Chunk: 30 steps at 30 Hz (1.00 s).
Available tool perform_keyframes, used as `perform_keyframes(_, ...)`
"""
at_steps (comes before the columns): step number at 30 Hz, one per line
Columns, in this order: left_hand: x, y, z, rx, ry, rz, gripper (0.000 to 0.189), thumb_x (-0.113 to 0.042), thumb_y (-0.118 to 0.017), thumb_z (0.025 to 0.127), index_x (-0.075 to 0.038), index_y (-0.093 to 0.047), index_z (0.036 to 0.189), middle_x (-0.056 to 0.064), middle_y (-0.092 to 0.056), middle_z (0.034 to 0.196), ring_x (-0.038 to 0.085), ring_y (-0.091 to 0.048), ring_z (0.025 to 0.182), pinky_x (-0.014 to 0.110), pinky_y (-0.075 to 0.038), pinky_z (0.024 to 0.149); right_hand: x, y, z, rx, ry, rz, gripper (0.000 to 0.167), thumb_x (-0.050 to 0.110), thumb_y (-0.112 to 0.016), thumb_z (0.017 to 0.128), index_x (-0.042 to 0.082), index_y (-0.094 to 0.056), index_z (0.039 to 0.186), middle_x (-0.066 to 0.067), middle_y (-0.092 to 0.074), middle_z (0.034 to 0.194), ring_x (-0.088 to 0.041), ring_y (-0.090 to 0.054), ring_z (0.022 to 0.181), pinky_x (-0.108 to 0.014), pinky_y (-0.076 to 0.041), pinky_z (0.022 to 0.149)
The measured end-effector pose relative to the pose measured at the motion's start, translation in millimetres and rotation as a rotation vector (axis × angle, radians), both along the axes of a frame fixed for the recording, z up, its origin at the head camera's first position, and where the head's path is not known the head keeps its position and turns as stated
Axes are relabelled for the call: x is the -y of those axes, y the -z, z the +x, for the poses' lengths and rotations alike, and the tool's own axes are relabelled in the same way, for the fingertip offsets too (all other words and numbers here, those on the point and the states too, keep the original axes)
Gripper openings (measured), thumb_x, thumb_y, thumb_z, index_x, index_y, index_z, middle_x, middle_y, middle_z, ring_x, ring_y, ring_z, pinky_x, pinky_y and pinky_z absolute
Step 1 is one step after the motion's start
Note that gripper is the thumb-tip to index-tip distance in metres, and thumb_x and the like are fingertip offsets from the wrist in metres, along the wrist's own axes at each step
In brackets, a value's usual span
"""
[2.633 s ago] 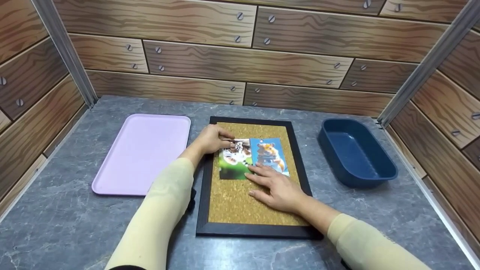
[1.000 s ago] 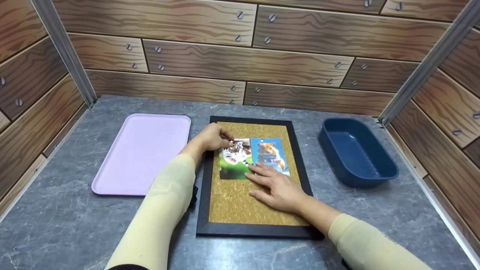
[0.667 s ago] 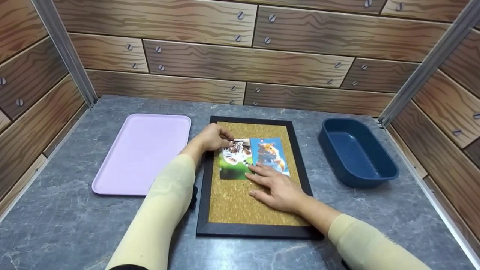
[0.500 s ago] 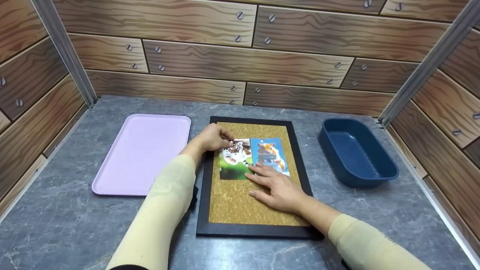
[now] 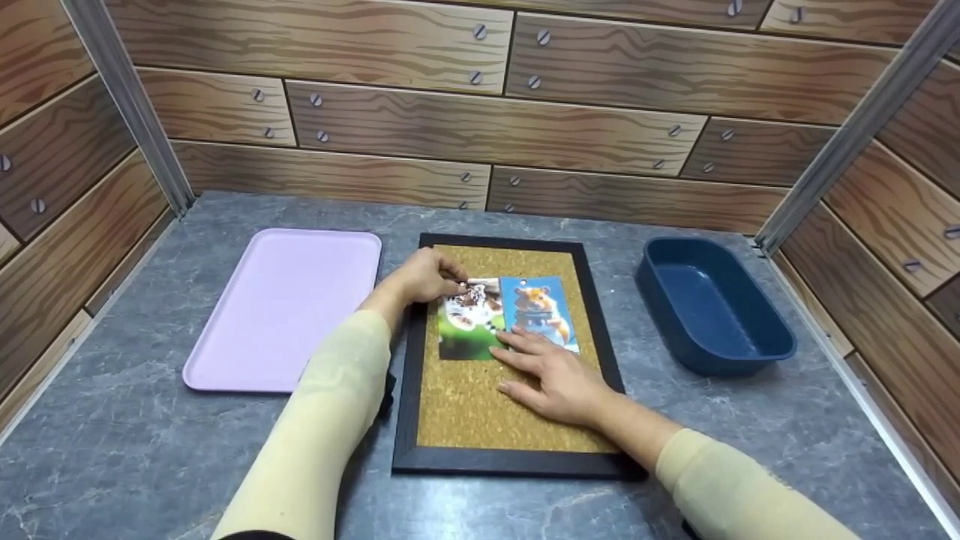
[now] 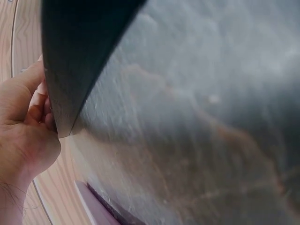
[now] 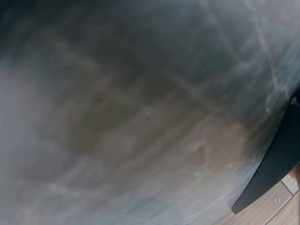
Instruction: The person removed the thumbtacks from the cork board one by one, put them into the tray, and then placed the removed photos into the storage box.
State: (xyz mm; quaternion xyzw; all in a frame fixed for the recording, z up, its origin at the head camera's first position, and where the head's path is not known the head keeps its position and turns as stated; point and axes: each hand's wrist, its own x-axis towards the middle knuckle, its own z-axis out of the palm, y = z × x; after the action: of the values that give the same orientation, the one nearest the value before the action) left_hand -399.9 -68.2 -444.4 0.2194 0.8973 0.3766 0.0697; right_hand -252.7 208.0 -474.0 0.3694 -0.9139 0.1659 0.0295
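Two photo cards lie side by side on a cork board point(image 5: 480, 409) with a black frame. The left card point(image 5: 469, 341) shows a white and brown animal over green; the right card point(image 5: 551, 300) shows an orange and white hamster on blue. A small pale pin head point(image 5: 523, 282) marks the right card's top edge. At the left card's top edge, my left hand point(image 5: 425, 276) pinches a small pushpin between curled fingers and thumb, the pin mostly hidden. My right hand point(image 5: 559, 382) rests with spread fingers on the cork, its fingertips over the lower edges of both cards.
A lilac tray point(image 5: 289, 300) lies left of the board. To the right stands a deep blue rectangular tub point(image 5: 705, 300). The grey marbled table point(image 5: 127, 450) is bounded by wood-patterned walls point(image 5: 420, 120) at the back and both sides.
Since the oldest frame, my left hand's fingers and thumb have shifted slightly at the left card's top edge. My right hand and both cards have stayed in place.
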Motion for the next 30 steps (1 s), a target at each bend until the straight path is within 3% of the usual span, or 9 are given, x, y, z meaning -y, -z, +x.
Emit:
perform_keyframes(16, -0.3, 0.8, 2.8, 0.057, -0.011, 0.059, 0.018, -0.009, -0.080, 0.094, -0.001, -0.081, 0.110, 0.008, -0.080, 0.102, 0.011, -0.062, 0.084, 0.029, -0.052, 0.085, 0.5, 0.9, 0.1, 0.006, -0.004, -0.009, 0.061, 0.055, -0.056, 0.107, 0.022, -0.054, 0.158, 0.001, -0.041, 0.168, -0.028, -0.033, 0.156, -0.053, -0.030, 0.124)
perform_keyframes(24, -2.0, 0.9, 0.5, 0.079, -0.051, 0.043, 0.015, -0.012, -0.078, 0.096, -0.003, -0.082, 0.107, 0.003, -0.079, 0.097, 0.012, -0.061, 0.085, 0.029, -0.051, 0.085, 0.5, 0.3, 0.5, 0.012, 0.001, -0.006, 0.061, 0.057, -0.055, 0.107, 0.023, -0.053, 0.158, 0.002, -0.041, 0.168, -0.028, -0.033, 0.156, -0.054, -0.030, 0.123)
perform_keyframes(30, -3.4, -1.5, 1.7, 0.072, -0.065, 0.042, 0.015, -0.014, -0.077, 0.097, -0.003, -0.082, 0.106, 0.002, -0.078, 0.094, 0.011, -0.059, 0.079, 0.025, -0.049, 0.078, 0.2, -0.2, 0.1, 0.014, -0.001, -0.008, 0.062, 0.057, -0.055, 0.107, 0.023, -0.053, 0.158, 0.003, -0.039, 0.168, -0.028, -0.032, 0.156, -0.054, -0.030, 0.124)
